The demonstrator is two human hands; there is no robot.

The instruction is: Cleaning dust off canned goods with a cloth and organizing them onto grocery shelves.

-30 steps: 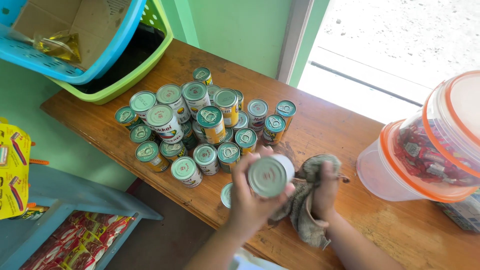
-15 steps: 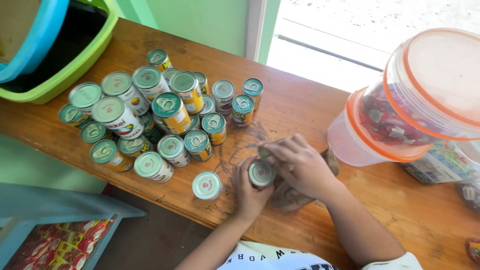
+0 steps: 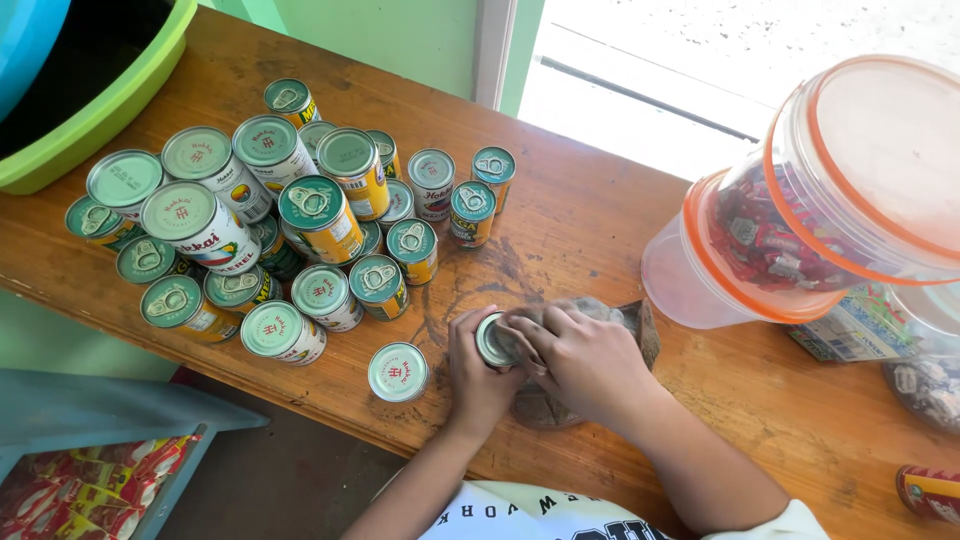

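Note:
My left hand [image 3: 476, 375] grips a small tin can [image 3: 494, 340] that rests near the front of the wooden table [image 3: 580, 215]. My right hand [image 3: 585, 360] lies over a grey cloth [image 3: 640, 325] and presses it against the can's side and top. One can [image 3: 398, 372] stands alone just left of my left hand. A cluster of several green-topped cans [image 3: 290, 220], some stacked, fills the table's left half.
Two clear plastic jars with orange rims [image 3: 800, 200], holding wrapped sweets, stand stacked at the right. A green tub [image 3: 95, 125] sits at the far left corner. A red can [image 3: 930, 492] lies at the right edge. A blue shelf with packets [image 3: 90, 470] is below the table.
The can was held up in my left hand with its top facing the camera; it is now down at the table, and my right hand has come over it with the cloth.

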